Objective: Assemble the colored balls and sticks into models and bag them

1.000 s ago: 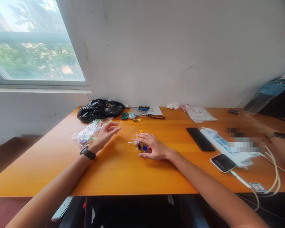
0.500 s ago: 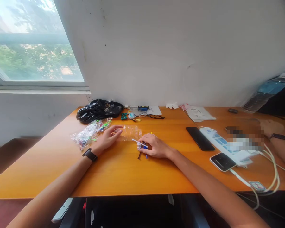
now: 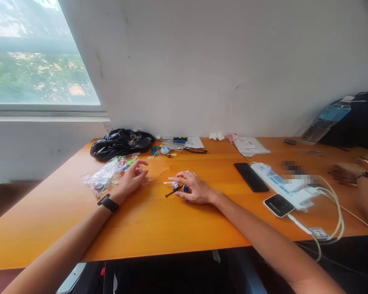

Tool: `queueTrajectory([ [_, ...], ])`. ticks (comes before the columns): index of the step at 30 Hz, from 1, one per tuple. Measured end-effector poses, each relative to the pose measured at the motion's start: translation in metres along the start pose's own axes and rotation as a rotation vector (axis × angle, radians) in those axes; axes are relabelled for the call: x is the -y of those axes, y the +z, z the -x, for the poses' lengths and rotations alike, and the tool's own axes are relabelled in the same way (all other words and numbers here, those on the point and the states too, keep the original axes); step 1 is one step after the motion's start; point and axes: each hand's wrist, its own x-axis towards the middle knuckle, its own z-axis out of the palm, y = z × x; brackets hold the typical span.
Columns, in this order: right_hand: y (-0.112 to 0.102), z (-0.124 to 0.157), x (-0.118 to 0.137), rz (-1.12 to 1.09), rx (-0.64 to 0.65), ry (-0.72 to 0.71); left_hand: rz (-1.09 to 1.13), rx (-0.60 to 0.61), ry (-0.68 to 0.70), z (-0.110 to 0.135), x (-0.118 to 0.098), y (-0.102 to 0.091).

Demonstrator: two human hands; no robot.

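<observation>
My left hand (image 3: 131,179), with a black watch on its wrist, lies on the orange table (image 3: 159,224), its fingers curled on the edge of a small clear plastic bag (image 3: 157,167). Just left of it lies a larger clear bag of coloured pieces (image 3: 104,176). My right hand (image 3: 192,188) rests palm down with fingers stretched over a few small pieces: a white stick (image 3: 168,183), a thin black stick (image 3: 171,191) and a blue bit (image 3: 185,190) that peeks from under the fingers.
A black plastic bag (image 3: 121,143), small items, glasses (image 3: 196,150) and papers (image 3: 248,145) line the wall. To the right lie a black phone (image 3: 251,177), a power strip (image 3: 279,183), a white device (image 3: 277,205), cables (image 3: 333,222) and a water bottle (image 3: 322,122). Another person's hand (image 3: 343,171) is at far right.
My left hand has drawn the small clear bag leftward, away from my right hand. My right hand has flattened over the small pieces, and a black stick now shows beside it. The view has shifted slightly right.
</observation>
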Motion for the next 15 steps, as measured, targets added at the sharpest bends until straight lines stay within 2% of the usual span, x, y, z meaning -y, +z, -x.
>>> queueTrajectory([
  [3,0.0006,0.0000,0.0018,-0.008,0.036,-0.038,-0.083,0.027,0.033,-0.0020,-0.0030,0.0004],
  [6,0.0005,-0.0003,0.0027,-0.027,0.022,-0.034,-0.065,0.026,0.022,-0.0036,-0.0056,0.0008],
  [10,-0.0010,-0.0003,0.0019,-0.036,-0.018,-0.016,0.047,-0.010,-0.078,-0.0044,-0.0066,-0.0007],
  [15,0.0013,-0.0002,-0.0012,-0.021,-0.032,-0.026,0.124,0.018,-0.171,-0.0035,-0.0097,-0.0023],
])
